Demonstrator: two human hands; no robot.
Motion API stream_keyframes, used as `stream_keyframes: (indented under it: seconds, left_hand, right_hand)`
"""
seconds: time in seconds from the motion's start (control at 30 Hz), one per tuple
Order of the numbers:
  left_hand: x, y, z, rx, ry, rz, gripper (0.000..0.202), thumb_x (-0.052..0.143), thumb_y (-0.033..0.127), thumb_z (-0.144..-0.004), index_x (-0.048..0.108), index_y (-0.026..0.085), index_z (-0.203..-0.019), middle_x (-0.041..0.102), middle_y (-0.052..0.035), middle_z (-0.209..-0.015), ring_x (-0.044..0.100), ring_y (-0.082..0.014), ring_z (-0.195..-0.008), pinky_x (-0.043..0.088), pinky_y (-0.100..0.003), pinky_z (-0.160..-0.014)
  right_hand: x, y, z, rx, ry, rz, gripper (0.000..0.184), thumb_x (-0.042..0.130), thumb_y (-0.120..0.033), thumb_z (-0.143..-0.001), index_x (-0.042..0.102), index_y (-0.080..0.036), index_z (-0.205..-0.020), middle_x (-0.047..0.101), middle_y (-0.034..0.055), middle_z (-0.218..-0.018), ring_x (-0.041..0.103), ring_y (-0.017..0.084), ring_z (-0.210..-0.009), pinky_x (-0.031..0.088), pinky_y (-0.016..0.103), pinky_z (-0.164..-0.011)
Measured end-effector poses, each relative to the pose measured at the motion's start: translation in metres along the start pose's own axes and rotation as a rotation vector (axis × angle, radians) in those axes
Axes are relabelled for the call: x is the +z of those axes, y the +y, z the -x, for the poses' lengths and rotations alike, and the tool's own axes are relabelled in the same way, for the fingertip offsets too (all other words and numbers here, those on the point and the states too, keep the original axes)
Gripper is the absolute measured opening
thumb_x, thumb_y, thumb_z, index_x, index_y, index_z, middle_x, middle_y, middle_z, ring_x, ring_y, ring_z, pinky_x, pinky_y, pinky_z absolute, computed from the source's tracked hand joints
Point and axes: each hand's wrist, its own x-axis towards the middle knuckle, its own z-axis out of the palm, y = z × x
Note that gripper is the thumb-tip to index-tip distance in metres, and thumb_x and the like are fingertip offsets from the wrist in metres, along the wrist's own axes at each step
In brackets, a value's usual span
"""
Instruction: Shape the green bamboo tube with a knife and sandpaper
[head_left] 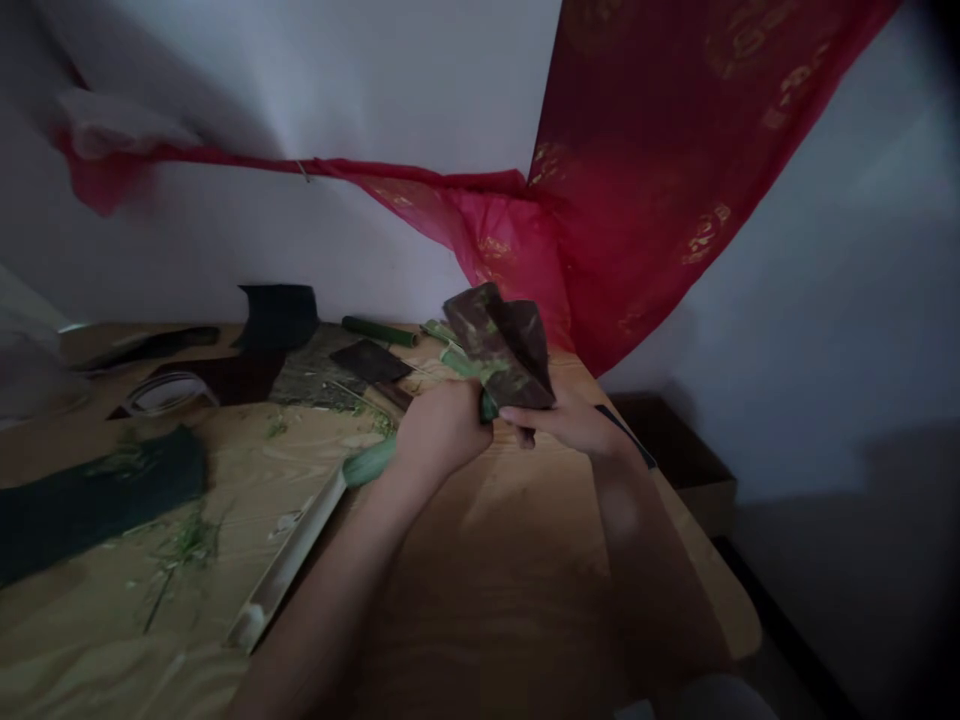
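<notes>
Between my two hands is a folded bamboo sheath [501, 347], mottled dark brown and green, with a green strip [457, 360] running out behind it. My left hand [442, 430] is closed around its lower end. My right hand [562, 420] presses against the sheath from the other side, fingers reaching under it. Just below my left wrist, a split length of bamboo [289, 555] lies on the wooden table [480, 560], its green end [369, 462] near my hand.
Toward the back lie a green bamboo stick [379, 331], dark sheets [367, 361], and a clear coil [169, 394]. A dark cloth [97, 503] and green shavings [184, 545] are at left. Red gold-patterned fabric [660, 170] hangs on the wall. A brown box [675, 460] stands beyond the right edge.
</notes>
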Motion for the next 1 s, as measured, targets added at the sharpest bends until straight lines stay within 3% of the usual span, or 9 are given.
stream_keyframes:
  seconds: [0.07, 0.3, 0.4, 0.53, 0.6, 0.67, 0.83, 0.9, 1.0]
  left_hand:
    - [0.0, 0.001, 0.0, 0.012, -0.026, -0.007, 0.023, 0.051, 0.029, -0.084, 0.068, 0.019, -0.096, 0.074, -0.0141, -0.092, 0.073, -0.0308, -0.088, 0.054, -0.034, -0.069]
    - [0.001, 0.013, 0.003, -0.078, 0.028, 0.032, 0.029, 0.046, 0.036, -0.091, 0.063, 0.018, -0.108, 0.073, -0.0141, -0.092, 0.072, -0.0306, -0.085, 0.055, -0.037, -0.072]
    - [-0.002, 0.003, 0.0, -0.009, 0.0, 0.038, 0.025, 0.05, 0.031, -0.088, 0.064, 0.02, -0.105, 0.074, -0.0129, -0.093, 0.072, -0.0298, -0.087, 0.055, -0.035, -0.072]
    - [-0.011, -0.016, -0.001, 0.205, -0.069, 0.055, 0.026, 0.052, 0.02, -0.081, 0.066, 0.024, -0.102, 0.075, -0.0088, -0.099, 0.072, -0.027, -0.092, 0.053, -0.032, -0.074]
    - [-0.015, -0.019, 0.001, 0.215, -0.077, 0.029, 0.028, 0.052, 0.018, -0.079, 0.066, 0.024, -0.101, 0.075, -0.0087, -0.098, 0.072, -0.0275, -0.092, 0.053, -0.032, -0.073]
    - [-0.015, -0.015, 0.004, 0.141, -0.042, -0.027, 0.026, 0.05, 0.019, -0.079, 0.066, 0.021, -0.099, 0.074, -0.0114, -0.094, 0.072, -0.03, -0.088, 0.054, -0.035, -0.07]
    - [-0.004, 0.008, 0.007, -0.033, 0.026, -0.03, 0.023, 0.047, 0.02, -0.083, 0.062, 0.018, -0.101, 0.073, -0.0136, -0.088, 0.073, -0.0315, -0.081, 0.055, -0.037, -0.066]
    - [-0.001, 0.01, 0.004, -0.024, 0.007, 0.002, 0.024, 0.049, 0.02, -0.082, 0.062, 0.018, -0.102, 0.073, -0.0136, -0.089, 0.072, -0.0312, -0.083, 0.055, -0.037, -0.069]
    - [-0.006, 0.003, 0.002, 0.099, -0.056, 0.011, 0.025, 0.051, 0.02, -0.081, 0.064, 0.02, -0.102, 0.073, -0.0133, -0.094, 0.072, -0.0312, -0.089, 0.055, -0.037, -0.073]
  right_hand:
    - [0.001, 0.0, 0.0, 0.0, -0.004, -0.026, 0.037, 0.077, -0.052, -0.073, 0.055, -0.022, -0.072, 0.057, -0.0038, -0.051, 0.054, 0.014, -0.047, 0.046, 0.029, -0.048]
    - [0.015, 0.015, -0.018, -0.094, 0.255, -0.054, 0.038, 0.074, -0.054, -0.076, 0.054, -0.024, -0.065, 0.055, -0.0033, -0.045, 0.054, 0.015, -0.04, 0.045, 0.029, -0.041]
    - [0.011, 0.014, -0.017, -0.065, 0.218, -0.104, 0.038, 0.075, -0.054, -0.076, 0.055, -0.023, -0.068, 0.056, -0.0033, -0.045, 0.055, 0.015, -0.039, 0.045, 0.028, -0.039]
    - [0.002, 0.008, -0.007, 0.017, 0.018, -0.138, 0.038, 0.078, -0.051, -0.072, 0.059, -0.02, -0.08, 0.066, -0.0001, -0.054, 0.062, 0.017, -0.045, 0.05, 0.029, -0.043]
    - [0.003, 0.007, -0.006, 0.011, 0.006, -0.088, 0.039, 0.08, -0.051, -0.071, 0.06, -0.02, -0.082, 0.069, 0.0013, -0.06, 0.065, 0.018, -0.049, 0.054, 0.03, -0.048]
    - [0.011, 0.008, -0.009, -0.019, 0.104, -0.019, 0.037, 0.078, -0.053, -0.072, 0.06, -0.021, -0.075, 0.067, 0.0018, -0.059, 0.064, 0.018, -0.05, 0.054, 0.032, -0.05]
    - [0.029, 0.013, -0.021, -0.056, 0.563, 0.121, 0.037, 0.069, -0.057, -0.079, 0.055, -0.024, -0.07, 0.058, 0.0017, -0.054, 0.063, 0.022, -0.052, 0.049, 0.033, -0.044]
    - [0.022, 0.013, -0.02, -0.065, 0.503, 0.082, 0.037, 0.068, -0.059, -0.08, 0.055, -0.025, -0.071, 0.056, -0.0005, -0.05, 0.059, 0.02, -0.047, 0.047, 0.032, -0.042]
    - [0.004, 0.008, -0.008, -0.022, 0.149, -0.017, 0.038, 0.071, -0.059, -0.078, 0.057, -0.023, -0.072, 0.061, -0.0003, -0.049, 0.057, 0.017, -0.042, 0.048, 0.031, -0.042]
